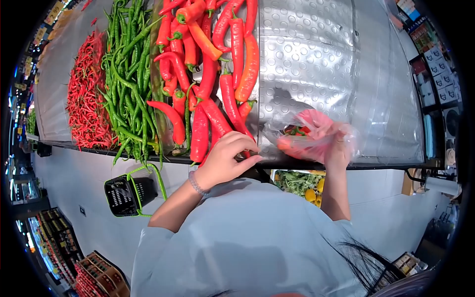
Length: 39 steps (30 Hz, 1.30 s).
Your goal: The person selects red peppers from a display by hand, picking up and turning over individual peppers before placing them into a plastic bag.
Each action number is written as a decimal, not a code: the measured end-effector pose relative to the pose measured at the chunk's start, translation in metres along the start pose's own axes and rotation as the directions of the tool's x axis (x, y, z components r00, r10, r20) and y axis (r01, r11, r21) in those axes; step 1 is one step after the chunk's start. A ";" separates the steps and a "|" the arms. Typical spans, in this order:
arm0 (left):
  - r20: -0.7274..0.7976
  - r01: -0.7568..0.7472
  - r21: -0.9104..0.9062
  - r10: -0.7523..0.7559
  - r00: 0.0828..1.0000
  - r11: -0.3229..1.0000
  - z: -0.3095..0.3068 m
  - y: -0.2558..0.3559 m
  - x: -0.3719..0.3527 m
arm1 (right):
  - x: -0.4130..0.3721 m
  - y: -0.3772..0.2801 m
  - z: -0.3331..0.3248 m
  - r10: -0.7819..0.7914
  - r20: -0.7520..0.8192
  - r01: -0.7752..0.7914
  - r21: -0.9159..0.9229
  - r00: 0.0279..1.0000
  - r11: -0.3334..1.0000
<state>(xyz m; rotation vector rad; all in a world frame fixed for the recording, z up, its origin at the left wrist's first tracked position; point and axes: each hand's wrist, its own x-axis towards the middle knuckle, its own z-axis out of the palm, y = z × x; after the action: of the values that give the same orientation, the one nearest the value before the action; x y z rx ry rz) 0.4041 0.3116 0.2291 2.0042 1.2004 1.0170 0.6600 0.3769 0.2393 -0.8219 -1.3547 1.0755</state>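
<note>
Large red peppers [200, 133] lie in a column on the metal display counter [307, 64]. Over the near end of that column is my left hand [230, 153], its thumb and fingers curved with a gap between them; it touches or hovers just above the lowest peppers, which I cannot tell apart. My right hand [337, 151] is closed around the top of a clear plastic bag [314, 143] at the counter's front edge. Red peppers show through the bag, with some green stems. The plastic partly hides the fingers of my right hand.
Green chillies [131, 79] and small red chillies [89, 99] lie left of the large peppers. A black basket with green handles [129, 194] stands on the floor at the left. Under the counter's edge sits a crate with leafy greens [297, 182] and yellow produce.
</note>
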 end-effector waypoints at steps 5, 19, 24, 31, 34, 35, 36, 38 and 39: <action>-0.043 0.134 -0.141 -0.142 0.989 0.981 -0.006 0.018 -0.011 | 0.013 -0.073 0.010 -0.192 -0.136 0.224 0.289 0.972 0.931; -0.382 -0.080 -0.270 -0.030 0.924 0.960 -0.120 0.088 -0.169 | -0.064 -0.182 0.235 -0.437 0.688 -0.150 0.617 0.579 0.773; -0.568 0.160 0.164 -0.039 0.822 0.973 -0.164 0.118 -0.306 | -0.147 -0.172 0.336 -0.269 0.921 -0.424 0.371 0.282 0.826; -0.773 0.665 0.411 -0.149 0.617 0.623 -0.173 0.136 -0.482 | -0.255 -0.128 0.470 -0.224 0.953 -0.330 0.148 -0.204 0.932; -0.813 0.779 0.351 -0.245 0.529 0.520 -0.164 0.116 -0.547 | -0.303 -0.101 0.516 -0.186 0.942 -0.378 0.070 -0.278 0.923; -0.833 0.812 0.291 -0.284 0.475 0.506 -0.164 0.115 -0.566 | -0.317 -0.092 0.532 -0.191 0.949 -0.341 0.097 -0.253 0.935; -0.849 0.840 0.230 -0.321 0.420 0.491 -0.165 0.113 -0.582 | -0.329 -0.082 0.551 -0.196 0.954 -0.301 0.123 -0.226 0.946; -0.899 0.860 0.061 -0.347 0.268 0.507 -0.167 0.105 -0.611 | -0.349 -0.055 0.585 -0.177 0.965 -0.280 0.118 -0.194 0.953; -0.913 0.858 -0.020 -0.360 0.194 0.514 -0.171 0.097 -0.623 | -0.358 -0.039 0.603 -0.154 0.971 -0.301 0.093 -0.185 0.949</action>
<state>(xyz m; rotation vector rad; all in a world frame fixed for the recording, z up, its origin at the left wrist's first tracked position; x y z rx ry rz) 0.1166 -0.2744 0.2034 0.8135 2.8400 1.2784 0.1011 -0.0472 0.2037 0.6072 -2.3296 2.2061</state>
